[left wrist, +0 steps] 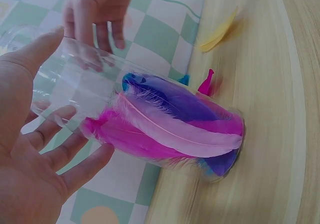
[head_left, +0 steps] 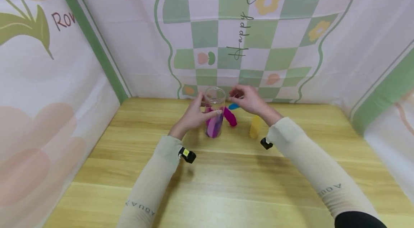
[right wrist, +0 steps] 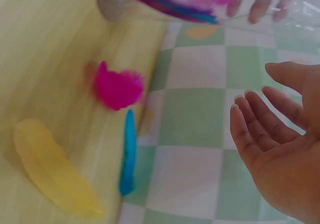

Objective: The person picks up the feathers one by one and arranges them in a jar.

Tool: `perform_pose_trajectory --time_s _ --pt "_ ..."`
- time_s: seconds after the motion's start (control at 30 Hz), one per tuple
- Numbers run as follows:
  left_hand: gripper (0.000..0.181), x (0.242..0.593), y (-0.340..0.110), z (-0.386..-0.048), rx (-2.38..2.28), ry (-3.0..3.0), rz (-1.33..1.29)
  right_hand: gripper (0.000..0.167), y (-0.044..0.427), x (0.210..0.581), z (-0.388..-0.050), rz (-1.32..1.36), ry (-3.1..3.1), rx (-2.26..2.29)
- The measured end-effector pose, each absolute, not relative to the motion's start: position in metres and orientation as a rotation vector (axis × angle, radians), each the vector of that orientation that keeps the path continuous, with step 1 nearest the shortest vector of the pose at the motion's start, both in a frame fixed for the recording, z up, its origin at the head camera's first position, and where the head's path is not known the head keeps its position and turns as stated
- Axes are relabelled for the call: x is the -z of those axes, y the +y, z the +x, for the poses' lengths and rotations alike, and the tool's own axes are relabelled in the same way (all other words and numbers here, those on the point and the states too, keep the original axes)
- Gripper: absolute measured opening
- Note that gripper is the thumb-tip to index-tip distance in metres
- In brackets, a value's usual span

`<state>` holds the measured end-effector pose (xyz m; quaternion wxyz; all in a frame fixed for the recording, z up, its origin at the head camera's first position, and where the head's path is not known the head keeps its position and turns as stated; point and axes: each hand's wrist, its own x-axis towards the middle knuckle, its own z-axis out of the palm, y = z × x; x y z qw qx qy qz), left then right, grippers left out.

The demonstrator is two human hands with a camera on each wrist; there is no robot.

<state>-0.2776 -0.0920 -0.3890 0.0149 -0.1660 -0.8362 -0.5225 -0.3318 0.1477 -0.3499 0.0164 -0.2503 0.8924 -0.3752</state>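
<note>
A tall clear jar (head_left: 215, 96) stands upright on the table, its top uncovered. My left hand (head_left: 194, 115) holds it from the left, thumb on the near side and fingers round the other. Inside, in the left wrist view, lie a pale pink feather (left wrist: 172, 129), a magenta feather (left wrist: 132, 136) and a dark blue-purple feather (left wrist: 175, 97). Just right of the rim is my right hand (head_left: 247, 98). The right wrist view shows its fingers (right wrist: 270, 121) loosely bent with nothing between them. A blue feather (right wrist: 128, 154) lies below that hand.
Right of the jar, a magenta feather (head_left: 230, 117) and a yellow feather (head_left: 254, 126) lie on the wooden table (head_left: 207, 185). A checkered fabric backdrop (head_left: 236, 34) rises directly behind the table's far edge.
</note>
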Motion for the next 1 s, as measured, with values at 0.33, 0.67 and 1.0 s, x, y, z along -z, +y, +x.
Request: perform_pose_trajectory --time_s 0.33,0.67,1.0 --pt "0.055 0.388 -0.092 -0.276 1.619 -2.600 -0.511 0.031 0.151 0.380 -0.349 -0.805 2.782 1.120" --pt "0.055 0.388 -0.093 -0.276 1.622 -2.608 -0.511 0.039 0.149 0.404 -0.360 -0.800 2.775 1.066" --pt "0.055 0.389 -0.092 -0.277 1.605 -2.606 -0.505 0.048 0.144 0.425 -0.365 -0.709 2.756 0.970"
